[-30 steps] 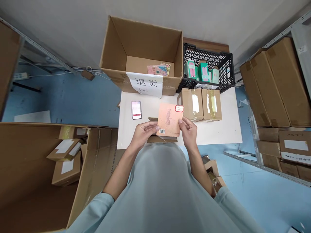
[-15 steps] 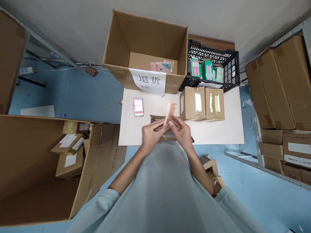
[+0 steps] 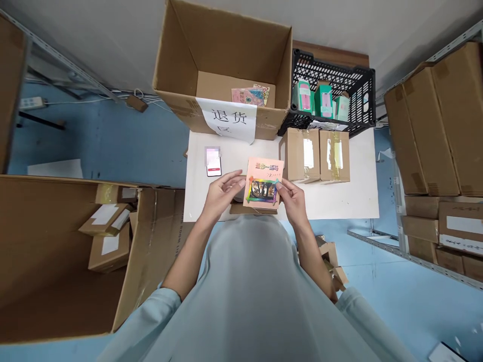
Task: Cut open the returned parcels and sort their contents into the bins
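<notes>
"Pink booklet [image 3: 263, 182] is hanging above the near cardboard [image 3: 253, 210] in the head view. What's threatening it?"

"Left hand [image 3: 219, 196] is curling half-parted by its left edge, contact unclear; right hand [image 3: 294, 202] is pinching the right edge. A loosening thumb would be risking a drop."

I find the tabletop [image 3: 341, 201] open at near right, just beside the right hand [image 3: 293, 201]. Beyond that hand, two taped boxes [image 3: 316, 157] bar any low approach to the black crate [image 3: 371, 111]; passage is over their tops. At the table's far left, the large carton [image 3: 273, 120] presents a front wall against low entry, its top gaping. The phone [image 3: 214, 162] obstructs the left strip, bare surface on both sides.
</notes>
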Tool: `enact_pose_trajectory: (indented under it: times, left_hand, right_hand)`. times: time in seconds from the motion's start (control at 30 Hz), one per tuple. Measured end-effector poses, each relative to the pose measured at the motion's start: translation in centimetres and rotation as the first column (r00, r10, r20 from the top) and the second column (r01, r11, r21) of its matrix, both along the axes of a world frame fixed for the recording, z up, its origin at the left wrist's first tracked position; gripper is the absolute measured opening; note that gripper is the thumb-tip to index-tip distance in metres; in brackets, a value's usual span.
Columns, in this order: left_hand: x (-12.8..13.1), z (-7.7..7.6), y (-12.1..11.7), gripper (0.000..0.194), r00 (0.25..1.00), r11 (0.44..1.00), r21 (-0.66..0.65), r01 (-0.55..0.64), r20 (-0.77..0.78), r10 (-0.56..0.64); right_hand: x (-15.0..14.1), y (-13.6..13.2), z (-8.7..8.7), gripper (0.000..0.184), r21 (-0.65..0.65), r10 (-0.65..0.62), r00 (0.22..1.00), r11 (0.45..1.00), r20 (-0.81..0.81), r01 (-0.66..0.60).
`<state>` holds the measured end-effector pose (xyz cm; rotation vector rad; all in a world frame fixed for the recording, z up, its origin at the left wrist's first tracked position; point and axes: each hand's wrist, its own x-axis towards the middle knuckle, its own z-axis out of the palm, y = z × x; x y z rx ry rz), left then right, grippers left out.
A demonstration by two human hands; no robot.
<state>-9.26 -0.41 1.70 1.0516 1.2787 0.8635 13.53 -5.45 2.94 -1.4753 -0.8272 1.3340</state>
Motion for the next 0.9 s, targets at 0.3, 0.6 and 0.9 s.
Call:
enact_pose_trajectory:
  times: [0.3,0.6,0.9]
  left_hand:
    - [0.0,0.5,0.0,0.061,0.984,0.990,-0.117,0.081,0.165,-0.061]
    - [-0.8,0.8,-0.9,0.017,0.991,0.925,0.368,0.095,-0.120,-0.054]
    - [-1.3,1.5,-1.5,0.016,0.982,0.816,0.558,0.148,-0.183,-0.053]
  right_hand:
    - [0.1,0.4,-0.4,0.067,-0.002,0.063,0.998,0.998,-0.014,-0.063]
    - [0.6,0.1,-0.5,0.032,0.227,0.090,0.989,0.967,0.118,-0.115]
    - [0.9,-0.6,-0.8,0.023,0.362,0.074,0.977,0.921,0.201,-0.145]
